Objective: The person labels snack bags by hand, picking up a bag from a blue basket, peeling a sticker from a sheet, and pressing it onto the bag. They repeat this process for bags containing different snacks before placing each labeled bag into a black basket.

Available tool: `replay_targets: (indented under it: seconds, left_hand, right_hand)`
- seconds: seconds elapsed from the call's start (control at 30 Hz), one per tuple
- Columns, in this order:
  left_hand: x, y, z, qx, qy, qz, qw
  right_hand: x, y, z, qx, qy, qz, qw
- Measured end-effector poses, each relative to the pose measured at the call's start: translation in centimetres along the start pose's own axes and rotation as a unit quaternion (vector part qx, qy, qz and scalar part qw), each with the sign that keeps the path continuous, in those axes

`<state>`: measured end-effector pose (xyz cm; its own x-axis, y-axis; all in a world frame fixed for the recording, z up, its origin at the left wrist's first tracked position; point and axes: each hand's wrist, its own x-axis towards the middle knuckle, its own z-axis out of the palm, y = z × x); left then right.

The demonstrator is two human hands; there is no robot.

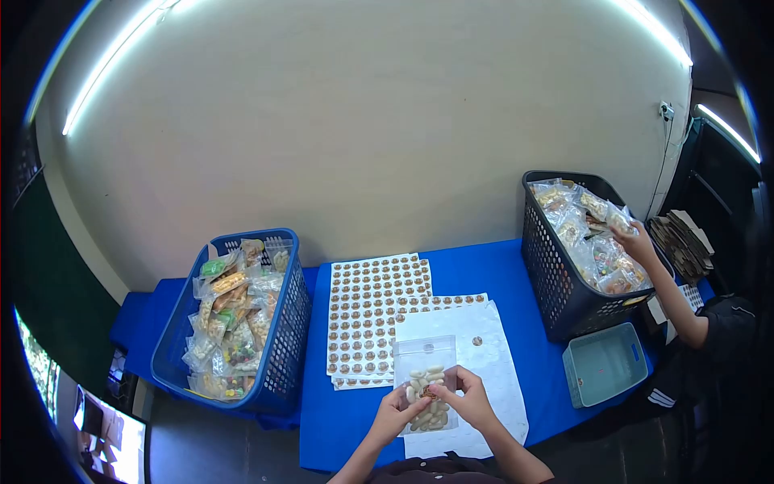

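Observation:
A clear zip bag (426, 348) of white, oval, bean-like pieces lies between my hands over the table's front. My left hand (395, 415) grips its left side, and my right hand (471, 398) grips the right side. Both thumbs meet on the bag's face, at a small brown round sticker (429, 393) that they partly cover. Beneath is a white backing sheet (492, 395) with a single round sticker (477, 340) on it. Sheets full of the same round stickers (363, 315) lie beyond, to the left.
On the left stands a blue basket (292, 323) heaped with filled bags. A dark basket (552, 278) of bags stands at the right, where another person's hand (637, 242) holds a bag. Before it sits a greenish plastic bin (606, 367). Blue cloth (476, 266) covers the table.

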<state>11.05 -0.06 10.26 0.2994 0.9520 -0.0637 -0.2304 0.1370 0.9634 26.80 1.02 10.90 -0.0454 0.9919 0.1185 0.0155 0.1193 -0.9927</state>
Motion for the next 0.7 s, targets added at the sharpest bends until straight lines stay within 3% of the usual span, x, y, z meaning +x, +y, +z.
replay_targets:
  seconds: [0.2,0.3,0.4,0.5,0.63,0.7]
  left_hand:
    - [0.1,0.0,-0.2,0.017,-0.016,-0.03,0.999]
    - [0.0,-0.5,-0.1,-0.001,-0.002,-0.022,1.0]
    - [0.0,-0.8,-0.2,-0.004,0.02,-0.018,1.0]
    - [0.0,-0.8,0.0,-0.018,0.052,-0.014,0.998]
    - [0.5,-1.3,0.5,-0.04,0.099,0.003,0.994]
    - [0.7,-1.4,0.6,-0.048,0.113,0.022,0.992]
  right_hand:
    - [0.1,-0.1,0.6,-0.049,0.045,-0.007,0.998]
    - [0.0,0.6,1.4,0.026,0.092,0.001,0.995]
    - [0.5,0.9,0.8,0.131,0.066,0.042,0.988]
    - [0.2,-0.5,0.3,-0.004,-0.012,0.002,1.0]
    - [0.0,-1.2,1.0,0.013,-0.002,0.049,0.999]
    - [0.1,-0.1,0.8,-0.033,-0.022,0.01,0.999]
